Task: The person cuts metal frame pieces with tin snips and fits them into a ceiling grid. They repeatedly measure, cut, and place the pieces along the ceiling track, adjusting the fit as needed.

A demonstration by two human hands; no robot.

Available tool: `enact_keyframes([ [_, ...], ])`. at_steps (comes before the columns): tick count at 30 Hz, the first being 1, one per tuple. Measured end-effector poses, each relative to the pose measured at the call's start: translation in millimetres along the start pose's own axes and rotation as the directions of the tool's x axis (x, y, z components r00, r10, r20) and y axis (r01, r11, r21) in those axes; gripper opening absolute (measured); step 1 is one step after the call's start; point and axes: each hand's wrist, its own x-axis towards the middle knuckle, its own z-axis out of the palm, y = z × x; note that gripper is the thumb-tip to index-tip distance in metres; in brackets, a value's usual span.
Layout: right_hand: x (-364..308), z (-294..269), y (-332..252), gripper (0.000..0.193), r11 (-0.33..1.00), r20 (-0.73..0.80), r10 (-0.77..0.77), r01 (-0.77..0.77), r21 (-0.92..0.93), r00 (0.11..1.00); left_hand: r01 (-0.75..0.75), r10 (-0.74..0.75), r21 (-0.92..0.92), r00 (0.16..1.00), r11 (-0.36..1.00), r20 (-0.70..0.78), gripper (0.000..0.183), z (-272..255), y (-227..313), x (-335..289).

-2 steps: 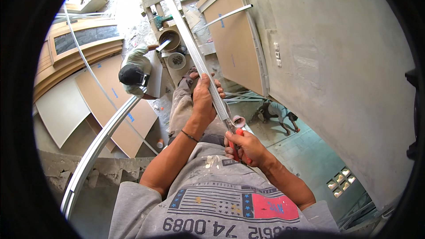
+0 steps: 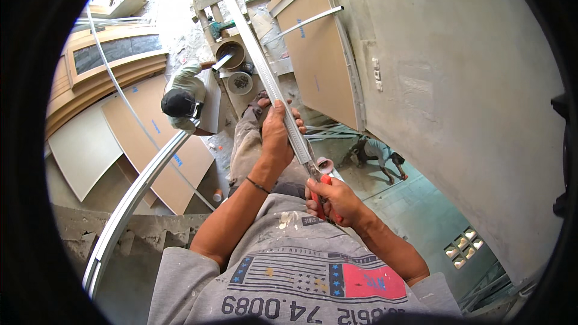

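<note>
A long light metal profile with a perforated flange runs from the top of the view down to in front of my chest. My left hand is wrapped round it a little above its near end. In my right hand is a pair of tin snips with red handles, the fingers closed round them. The snips' jaws meet the near end of the profile; whether they bite into the metal is too small to tell.
A person in a black cap stands to the left by a bucket and a smaller pail. Another person bends low at the right. Brown boards lean by the wall, near a green power drill. Curved-looking metal profiles cross the left side.
</note>
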Motion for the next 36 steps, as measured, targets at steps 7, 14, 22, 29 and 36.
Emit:
enact_keyframes([
  [7, -13, -16, -5, 0.026, 0.991, 0.029, -0.016, 0.019, -0.132, 0.999, -0.051, 0.061, 0.114, 0.995, 0.992, -0.08, 0.03, 28, 10, 5],
  [14, -16, -14, -8, 0.026, 0.888, 0.025, -0.074, 0.077, -0.453, 0.997, 0.051, -0.046, 0.037, 0.991, 0.998, -0.129, 0.04, 38, 13, 10],
  [22, -12, -3, -15, 0.037, 0.763, -0.105, -0.256, 0.135, -0.632, 0.961, -0.045, 0.061, 0.103, 0.984, 0.994, -0.166, 0.043, 45, 4, 14],
  [29, -13, -6, -20, 0.038, 0.779, -0.142, -0.203, 0.072, -0.622, 0.969, -0.072, 0.111, 0.197, 0.974, 0.978, -0.195, 0.04, 44, 0, 16],
  [36, -10, -4, -14, 0.037, 0.899, -0.149, -0.148, 0.07, -0.433, 0.978, -0.087, 0.124, 0.232, 0.981, 0.969, -0.15, 0.045, 38, -7, 22],
])
